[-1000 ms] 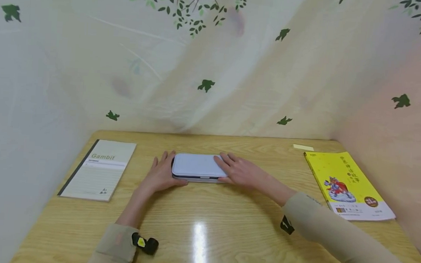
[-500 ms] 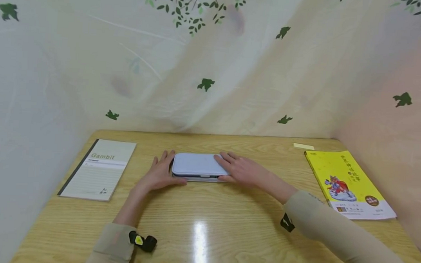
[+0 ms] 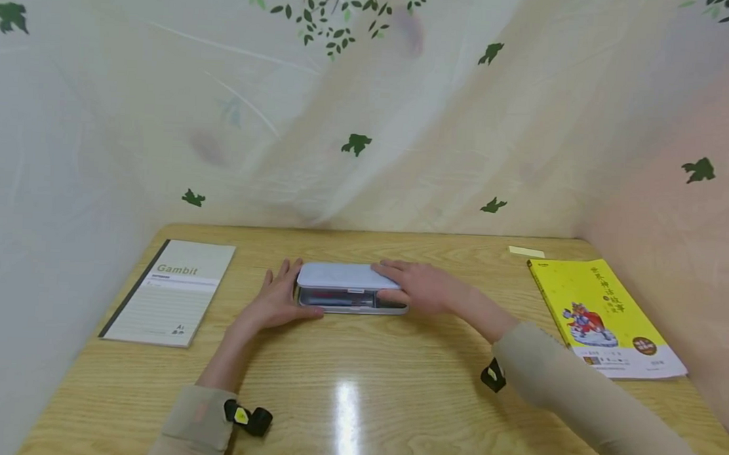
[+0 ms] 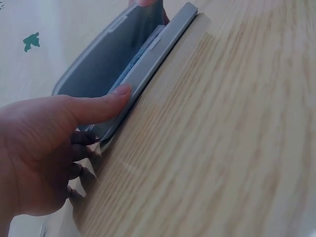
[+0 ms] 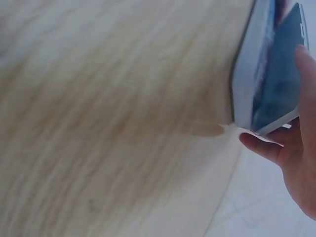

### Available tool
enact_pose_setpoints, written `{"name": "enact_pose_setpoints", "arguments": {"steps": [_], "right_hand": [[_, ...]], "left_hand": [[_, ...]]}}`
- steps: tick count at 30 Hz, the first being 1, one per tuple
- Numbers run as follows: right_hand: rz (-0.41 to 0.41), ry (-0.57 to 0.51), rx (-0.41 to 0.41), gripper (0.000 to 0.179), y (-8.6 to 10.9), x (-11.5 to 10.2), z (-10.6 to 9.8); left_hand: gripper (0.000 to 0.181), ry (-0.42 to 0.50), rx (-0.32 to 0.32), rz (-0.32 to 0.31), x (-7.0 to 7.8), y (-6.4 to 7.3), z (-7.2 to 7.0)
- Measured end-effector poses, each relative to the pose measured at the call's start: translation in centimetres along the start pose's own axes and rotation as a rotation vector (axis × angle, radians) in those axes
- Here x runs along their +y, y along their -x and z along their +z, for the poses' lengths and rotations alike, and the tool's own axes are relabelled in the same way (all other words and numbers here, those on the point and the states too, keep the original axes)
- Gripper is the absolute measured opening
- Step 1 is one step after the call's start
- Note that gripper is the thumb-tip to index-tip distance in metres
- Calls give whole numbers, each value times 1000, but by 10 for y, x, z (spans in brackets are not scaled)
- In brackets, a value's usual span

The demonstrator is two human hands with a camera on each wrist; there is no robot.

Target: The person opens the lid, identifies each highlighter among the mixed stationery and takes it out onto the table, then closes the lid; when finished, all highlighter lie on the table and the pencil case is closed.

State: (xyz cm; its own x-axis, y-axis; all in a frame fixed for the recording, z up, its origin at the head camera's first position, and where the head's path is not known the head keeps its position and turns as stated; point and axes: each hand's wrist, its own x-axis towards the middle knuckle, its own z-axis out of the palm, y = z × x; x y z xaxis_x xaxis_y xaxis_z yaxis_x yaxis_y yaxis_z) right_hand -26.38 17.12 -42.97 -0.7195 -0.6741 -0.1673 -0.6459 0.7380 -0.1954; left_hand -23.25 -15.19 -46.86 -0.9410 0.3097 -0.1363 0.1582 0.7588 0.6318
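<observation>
A light blue pencil case (image 3: 345,273) sits at the middle of the table, its hinged lid part-way up. Pens or similar slim items (image 3: 337,299) show in the gap, too dim to tell apart. My left hand (image 3: 278,300) holds the base at its left end, the thumb along the front rim and the fingers spread round the side. My right hand (image 3: 426,286) grips the lid's right end, thumb at its front edge and fingers on top. In the left wrist view the raised lid (image 4: 106,54) leans back from the base (image 4: 158,54).
A Gambit notebook (image 3: 169,293) lies on the table's left side. On the right is a yellow book (image 3: 602,309), with a pale strip (image 3: 526,251) near the back edge. A printed cloth (image 3: 370,105) hangs behind the wooden table (image 3: 406,392).
The pencil case's lid has swung upward at the front, lifted by my right hand, and its inside now shows. My left hand stays at the left end.
</observation>
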Motion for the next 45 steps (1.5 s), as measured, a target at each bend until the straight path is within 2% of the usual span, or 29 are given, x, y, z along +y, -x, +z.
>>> {"name": "enact_pose_setpoints", "arguments": {"steps": [5,9,15,19,28,37,45], "right_hand": [[17,-178,11,65,-6,6,-11],[33,-314,36,60,-10,12,-17],[68,-460,103,55,-18,23,-22],[112,-562,127,51,-23,28,-26],[133,-837,158,45,-37,42,-25],[216,-980,171,50,-46,52,-18],[313,-1068,233,52,-48,59,-7]], "left_hand": [[121,-9,-2,-15,-1,0,1],[115,-5,13,9,-1,0,1],[108,13,37,41,-1,0,2],[104,16,32,40,0,-1,2],[101,20,20,27,0,-1,1],[102,10,11,23,0,-1,1],[103,11,9,15,0,-2,1]]}}
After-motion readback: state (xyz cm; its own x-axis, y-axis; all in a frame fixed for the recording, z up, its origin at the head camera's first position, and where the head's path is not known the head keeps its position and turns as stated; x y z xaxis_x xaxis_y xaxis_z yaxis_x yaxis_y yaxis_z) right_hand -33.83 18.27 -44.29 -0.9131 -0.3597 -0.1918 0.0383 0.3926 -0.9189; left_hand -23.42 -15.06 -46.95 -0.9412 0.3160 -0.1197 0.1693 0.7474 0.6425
